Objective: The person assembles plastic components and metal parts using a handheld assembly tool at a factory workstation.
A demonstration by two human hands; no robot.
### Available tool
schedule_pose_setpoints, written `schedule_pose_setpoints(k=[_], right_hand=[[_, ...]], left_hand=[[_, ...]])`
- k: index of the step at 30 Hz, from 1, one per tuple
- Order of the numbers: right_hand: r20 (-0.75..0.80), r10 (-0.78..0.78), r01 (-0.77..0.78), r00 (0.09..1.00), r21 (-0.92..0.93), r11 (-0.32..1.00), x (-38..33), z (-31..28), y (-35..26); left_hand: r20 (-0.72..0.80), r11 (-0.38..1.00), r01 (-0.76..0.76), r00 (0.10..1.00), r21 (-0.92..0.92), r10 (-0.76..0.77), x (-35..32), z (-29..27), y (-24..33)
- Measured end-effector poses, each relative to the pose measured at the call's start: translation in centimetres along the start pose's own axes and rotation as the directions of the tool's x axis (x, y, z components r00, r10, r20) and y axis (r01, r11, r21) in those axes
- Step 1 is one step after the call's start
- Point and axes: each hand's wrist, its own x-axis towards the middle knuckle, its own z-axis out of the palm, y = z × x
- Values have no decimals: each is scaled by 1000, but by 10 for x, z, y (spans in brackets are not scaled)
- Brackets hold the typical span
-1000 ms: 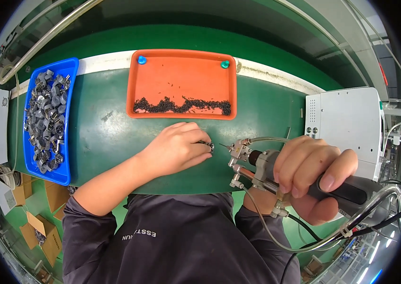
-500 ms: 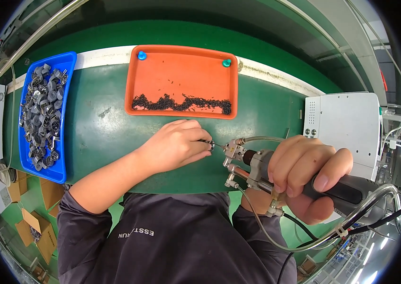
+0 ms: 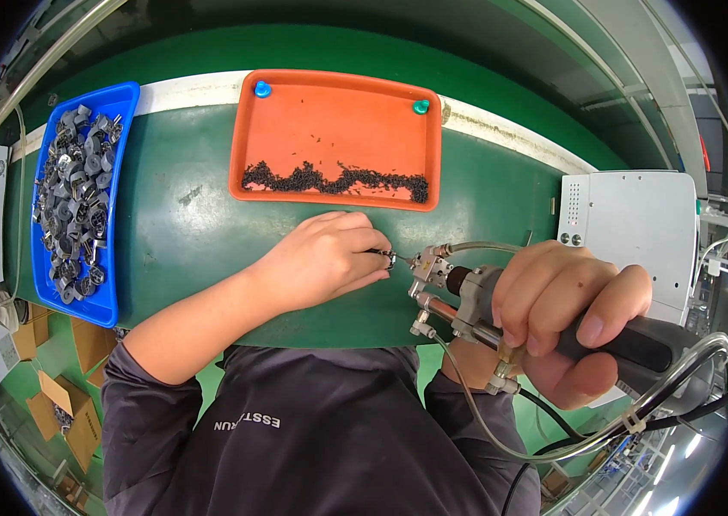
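My left hand (image 3: 319, 265) lies above the green table, fingers closed on a small metal-and-dark part (image 3: 390, 257). Only the part's end shows past the fingertips. My right hand (image 3: 566, 314) is wrapped round the grey and black body of a powered screwdriver (image 3: 469, 303), which has metal fittings and hoses at its front. Its thin tip points left at the part's exposed end. Whether the two touch is too small to tell.
An orange tray (image 3: 338, 129) of tiny black screws lies beyond my left hand. At the left, a blue tray (image 3: 125, 129) holds many grey and metal parts. A white box-shaped unit (image 3: 630, 224) stands at the right. Clear hoses (image 3: 544, 456) loop down from the screwdriver.
The view has shifted slightly, so trays and hands sit a little differently in it. Both hands keep their grips, with the screwdriver tip still at the part.
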Motion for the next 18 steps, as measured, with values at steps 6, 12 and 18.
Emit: schedule_pose_setpoints(k=[6,12,18], right_hand=[[50,-23,29,998,-127,991,5,1,-1],[35,-110,113,993,-99,989,0,-1,-5],[-15,-178,178,984,-17,984,-2,1,-11]], left_hand=[[-7,1000,3,1000,3,-3,0,-1,0],[-22,999,-18,1000,-37,17,0,2,-4],[-198,999,-9,980,-42,0,8,-4,11]])
